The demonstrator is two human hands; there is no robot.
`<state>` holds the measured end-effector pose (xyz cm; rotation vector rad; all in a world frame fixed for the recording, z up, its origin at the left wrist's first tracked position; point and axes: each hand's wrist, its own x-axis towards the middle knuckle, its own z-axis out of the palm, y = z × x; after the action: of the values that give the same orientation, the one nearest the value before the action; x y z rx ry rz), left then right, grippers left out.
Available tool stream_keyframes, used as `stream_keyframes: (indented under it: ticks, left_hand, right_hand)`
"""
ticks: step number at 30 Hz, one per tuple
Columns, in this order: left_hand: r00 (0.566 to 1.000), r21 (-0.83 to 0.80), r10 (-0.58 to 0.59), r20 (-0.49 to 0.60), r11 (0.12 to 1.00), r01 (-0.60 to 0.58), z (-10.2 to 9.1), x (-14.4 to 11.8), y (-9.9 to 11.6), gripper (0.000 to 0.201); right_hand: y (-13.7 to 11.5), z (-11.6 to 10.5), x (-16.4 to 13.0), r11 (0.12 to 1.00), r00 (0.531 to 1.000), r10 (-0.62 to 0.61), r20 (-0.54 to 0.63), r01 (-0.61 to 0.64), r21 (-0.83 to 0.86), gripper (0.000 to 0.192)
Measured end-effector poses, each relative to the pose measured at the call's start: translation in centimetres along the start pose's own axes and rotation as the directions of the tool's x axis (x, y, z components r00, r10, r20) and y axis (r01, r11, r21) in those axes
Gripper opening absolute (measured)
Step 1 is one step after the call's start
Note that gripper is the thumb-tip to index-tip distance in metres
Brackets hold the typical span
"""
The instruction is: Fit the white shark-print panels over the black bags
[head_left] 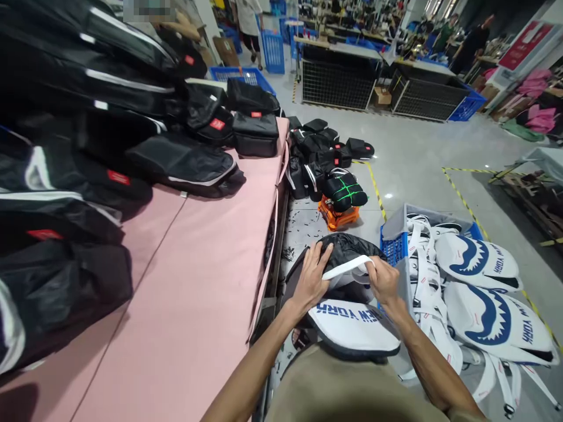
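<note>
Against my body I hold a backpack [352, 325] with a white panel lettered in blue, "NEW YORK", and a dark lining bulging at its far side. My left hand [310, 275] grips the bag's left side, its fingers pressed on the black lining next to a white edge strip. The other end of that strip is pinched in my right hand [385, 282], fingers closed. Between the hands the bag gapes, and part of its inside is in shadow. Its lower part is hidden from view.
Black bags [189, 161] are piled on the pink-topped table [197, 281] at left. More black bags [316, 146] lie on the floor by an orange stool [336, 215]. White backpacks [488, 316] overhang a blue crate [393, 249] on my right. People stand farther back.
</note>
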<state>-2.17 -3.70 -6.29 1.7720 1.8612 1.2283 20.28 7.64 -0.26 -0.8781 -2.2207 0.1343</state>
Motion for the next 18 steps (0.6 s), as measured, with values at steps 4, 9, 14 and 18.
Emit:
stream_keyframes:
  ticks: [4,9,14,18]
  left_hand:
    - [0.981,-0.144,-0.184,-0.064,0.974,0.174,0.3,5.8,-3.0,0.070]
    - [0.887,-0.313,-0.462,-0.004,0.843,0.437,-0.8,12.0,-6.0,0.043]
    - [0.729,-0.422,-0.665,0.164,0.620,0.661,0.3,15.7,-9.3,0.044]
    - [0.585,-0.420,-0.779,0.225,0.464,0.780,1.0,16.2,-10.2,0.048]
  right_hand:
    - [3.4,3.2,4.5,0.987,0.969,0.030,0.245,-0.067,0.144,0.061]
    - [8.0,7.6,12.6,0.847,0.732,0.153,0.663,-0.443,0.293,0.077]
    - [11.6,16.0,16.4,0.575,0.500,0.317,0.806,-0.777,0.256,0.084]
    - [11.4,20.8,14.8,0.353,0.333,0.304,0.892,-0.910,0.219,0.081]
